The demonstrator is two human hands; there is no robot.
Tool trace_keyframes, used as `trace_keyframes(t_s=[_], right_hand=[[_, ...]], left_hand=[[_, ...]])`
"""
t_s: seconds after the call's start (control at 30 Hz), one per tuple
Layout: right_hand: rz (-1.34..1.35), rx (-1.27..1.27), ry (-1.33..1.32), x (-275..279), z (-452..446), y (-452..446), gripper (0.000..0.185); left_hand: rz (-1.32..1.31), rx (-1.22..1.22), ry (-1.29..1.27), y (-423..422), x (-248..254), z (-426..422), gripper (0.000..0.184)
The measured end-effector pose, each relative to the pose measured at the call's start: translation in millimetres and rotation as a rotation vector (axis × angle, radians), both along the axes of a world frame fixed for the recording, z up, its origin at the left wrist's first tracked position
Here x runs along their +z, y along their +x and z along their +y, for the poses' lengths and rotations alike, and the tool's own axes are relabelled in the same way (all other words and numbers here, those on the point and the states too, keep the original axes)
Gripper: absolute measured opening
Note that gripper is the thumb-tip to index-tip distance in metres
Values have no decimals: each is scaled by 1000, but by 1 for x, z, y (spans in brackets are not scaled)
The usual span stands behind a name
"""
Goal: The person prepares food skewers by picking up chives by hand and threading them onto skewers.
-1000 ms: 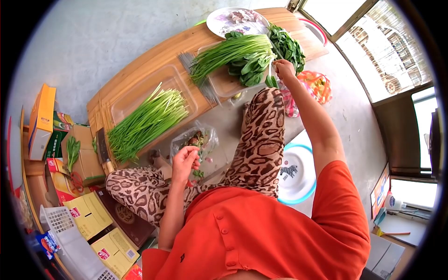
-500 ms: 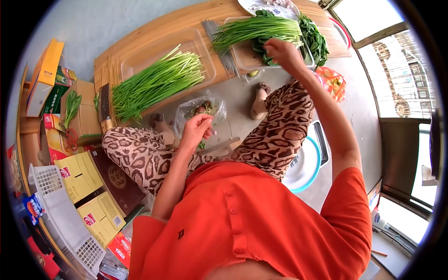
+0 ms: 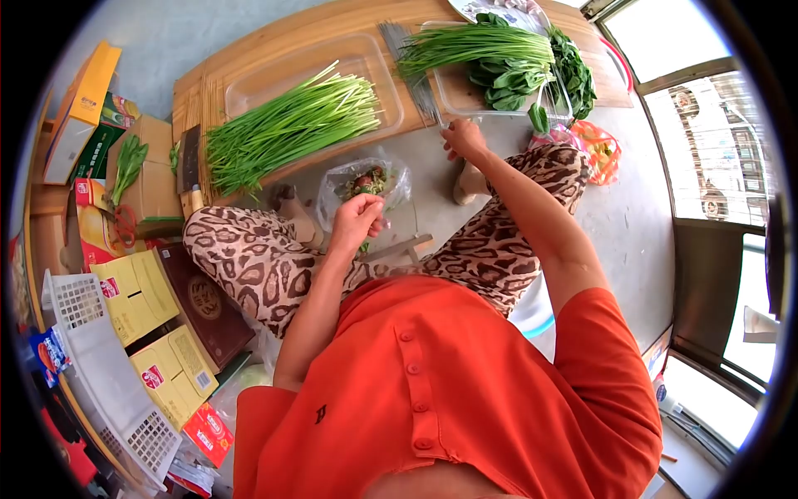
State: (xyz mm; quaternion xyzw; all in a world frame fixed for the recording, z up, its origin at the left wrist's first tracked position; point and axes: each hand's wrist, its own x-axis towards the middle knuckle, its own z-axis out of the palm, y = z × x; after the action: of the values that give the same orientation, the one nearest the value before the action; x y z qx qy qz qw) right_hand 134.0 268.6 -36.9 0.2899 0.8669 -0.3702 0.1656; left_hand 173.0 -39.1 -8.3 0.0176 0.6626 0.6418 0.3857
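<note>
Left hand [image 3: 359, 219] pinched closed, contents unclear; right hand [image 3: 465, 140] half-curled, grip unclear. Careless sweep could snag metal skewers [image 3: 411, 75]; shifting knee [image 3: 213, 229] could knock cleaver [image 3: 190, 165] off table [image 3: 283, 41].

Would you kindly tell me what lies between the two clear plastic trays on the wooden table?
In the head view, a bundle of thin grey sticks lies on the wooden table between the left tray and the right tray.

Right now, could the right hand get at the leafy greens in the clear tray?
Probably yes: the right hand is close to the near edge of the clear tray. Long green stalks lie beyond the leafy greens, and nothing seems to block the way.
</note>
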Motion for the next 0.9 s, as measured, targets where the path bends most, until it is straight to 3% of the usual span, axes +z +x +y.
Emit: trace_keyframes(t_s=[0.03,0.1,0.3,0.7,0.9], right_hand=[[-1,0,0,-2,0,1,25],[155,-223,-302,-5,0,-1,20],[129,-272,-382,-11,0,-9,16],[239,-208,-317,0,-4,5,21],[132,-132,-332,31,-14,20,26]], left_hand=[[-7,-23,-18,0,0,1,16],[-6,-12,-16,3,-4,3,15],[2,5,-22,7,-14,0,13],[-5,-15,-40,8,-19,2,14],[9,-11,-45,6,-18,3,16]])
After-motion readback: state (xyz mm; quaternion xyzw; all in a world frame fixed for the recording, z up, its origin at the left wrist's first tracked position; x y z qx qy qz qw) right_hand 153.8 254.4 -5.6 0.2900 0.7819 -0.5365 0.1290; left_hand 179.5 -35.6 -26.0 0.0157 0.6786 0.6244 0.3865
